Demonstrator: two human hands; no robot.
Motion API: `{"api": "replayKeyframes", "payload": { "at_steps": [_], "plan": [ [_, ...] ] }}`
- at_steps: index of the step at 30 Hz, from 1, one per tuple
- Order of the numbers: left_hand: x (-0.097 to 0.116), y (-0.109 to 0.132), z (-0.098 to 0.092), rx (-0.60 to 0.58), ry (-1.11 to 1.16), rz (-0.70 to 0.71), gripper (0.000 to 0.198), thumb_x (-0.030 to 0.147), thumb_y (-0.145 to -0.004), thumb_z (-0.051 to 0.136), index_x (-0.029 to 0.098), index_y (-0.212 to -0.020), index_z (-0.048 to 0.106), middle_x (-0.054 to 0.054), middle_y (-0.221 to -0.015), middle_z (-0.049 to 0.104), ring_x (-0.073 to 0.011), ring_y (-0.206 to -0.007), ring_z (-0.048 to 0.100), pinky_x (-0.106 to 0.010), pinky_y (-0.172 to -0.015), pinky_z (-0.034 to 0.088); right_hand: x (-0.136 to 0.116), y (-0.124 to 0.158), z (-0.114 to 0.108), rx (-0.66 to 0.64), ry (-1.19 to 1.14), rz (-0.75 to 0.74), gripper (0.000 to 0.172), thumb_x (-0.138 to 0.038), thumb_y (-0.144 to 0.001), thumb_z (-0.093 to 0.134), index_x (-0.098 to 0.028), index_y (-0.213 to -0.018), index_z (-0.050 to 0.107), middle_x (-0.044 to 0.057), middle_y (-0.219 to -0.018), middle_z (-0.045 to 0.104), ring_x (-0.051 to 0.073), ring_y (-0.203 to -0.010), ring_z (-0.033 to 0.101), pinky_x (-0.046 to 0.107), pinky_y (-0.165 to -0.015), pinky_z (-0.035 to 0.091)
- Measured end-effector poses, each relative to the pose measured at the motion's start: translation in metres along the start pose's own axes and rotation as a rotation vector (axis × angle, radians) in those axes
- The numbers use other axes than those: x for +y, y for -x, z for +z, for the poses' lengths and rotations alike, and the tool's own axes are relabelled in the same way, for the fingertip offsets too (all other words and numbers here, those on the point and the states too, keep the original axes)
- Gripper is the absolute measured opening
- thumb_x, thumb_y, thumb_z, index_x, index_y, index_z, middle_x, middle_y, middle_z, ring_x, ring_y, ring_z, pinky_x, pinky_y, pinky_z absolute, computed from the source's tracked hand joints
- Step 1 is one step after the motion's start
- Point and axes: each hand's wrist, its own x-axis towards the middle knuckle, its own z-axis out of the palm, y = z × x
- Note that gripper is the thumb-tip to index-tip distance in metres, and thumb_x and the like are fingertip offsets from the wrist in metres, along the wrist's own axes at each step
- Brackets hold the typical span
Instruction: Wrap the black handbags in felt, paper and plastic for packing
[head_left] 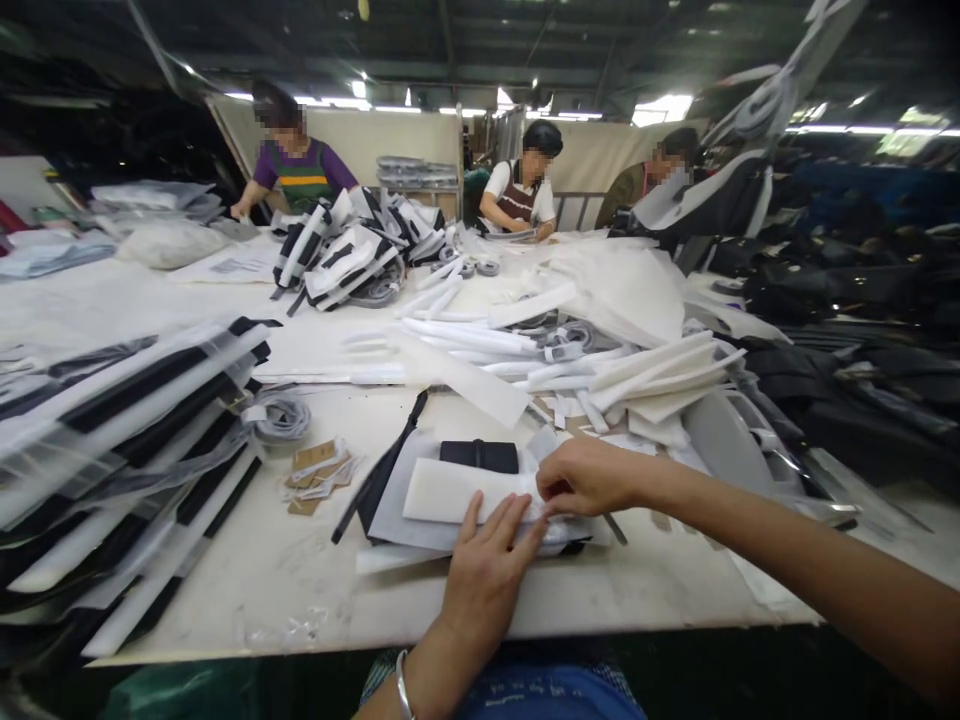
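In front of me lies a black bag with a grey-white sheet over it. On the sheet rests a white foam strip, with a small black strap piece just behind it. My left hand lies fairly flat with spread fingers, its fingertips on the near edge of the foam strip. At the strip's right end my right hand is closed in a pinch. What sits between its fingertips is too small to make out. Some clear, shiny plastic shows beneath the fingers.
Black-and-white wrapped pieces are piled at the left, beside a grey cord coil and brown tags. White foam strips lie heaped behind the work. Across the table are several people and another pile of bags.
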Motion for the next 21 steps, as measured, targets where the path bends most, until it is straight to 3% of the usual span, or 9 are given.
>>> {"api": "replayKeyframes", "payload": {
  "at_steps": [5, 12, 16, 21],
  "plan": [
    [0.001, -0.001, 0.0, 0.051, 0.002, -0.027, 0.031, 0.026, -0.104, 0.04, 0.029, -0.122, 0.066, -0.011, -0.13, 0.064, -0.0185, -0.123, 0.06, -0.053, -0.115, 0.037, 0.005, -0.028, -0.008, -0.149, 0.112, 0.004, 0.01, -0.035, -0.077, 0.074, -0.026, -0.082, 0.078, 0.001, -0.073, 0.075, 0.018, -0.071, 0.067, 0.025, -0.054, 0.03],
    [-0.003, 0.007, 0.012, 0.071, 0.022, 0.039, 0.028, 0.028, -0.103, 0.047, 0.027, -0.123, 0.065, -0.001, -0.14, 0.061, -0.0183, -0.128, 0.055, -0.051, -0.125, 0.015, 0.004, -0.07, -0.003, -0.262, 0.26, -0.038, 0.017, -0.041, -0.068, 0.083, -0.026, -0.065, 0.076, 0.002, -0.062, 0.071, 0.019, -0.062, 0.064, 0.027, -0.055, 0.032],
    [-0.005, 0.009, 0.015, 0.058, 0.041, 0.037, 0.029, 0.028, -0.102, 0.048, 0.026, -0.126, 0.064, 0.0, -0.138, 0.062, -0.0187, -0.129, 0.055, -0.051, -0.126, 0.009, 0.009, -0.081, -0.005, -0.288, 0.274, -0.065, 0.023, -0.046, -0.064, 0.084, -0.025, -0.066, 0.076, 0.003, -0.063, 0.072, 0.02, -0.062, 0.063, 0.028, -0.055, 0.03],
    [-0.004, 0.004, 0.012, 0.139, 0.077, 0.024, 0.026, 0.027, -0.103, 0.049, 0.025, -0.121, 0.067, 0.004, -0.128, 0.069, -0.018, -0.121, 0.061, -0.047, -0.127, 0.005, 0.028, -0.085, -0.007, -0.231, 0.26, -0.048, 0.041, -0.06, -0.06, 0.083, -0.021, -0.066, 0.071, 0.003, -0.061, 0.068, 0.02, -0.062, 0.061, 0.027, -0.056, 0.029]
  ]
}}
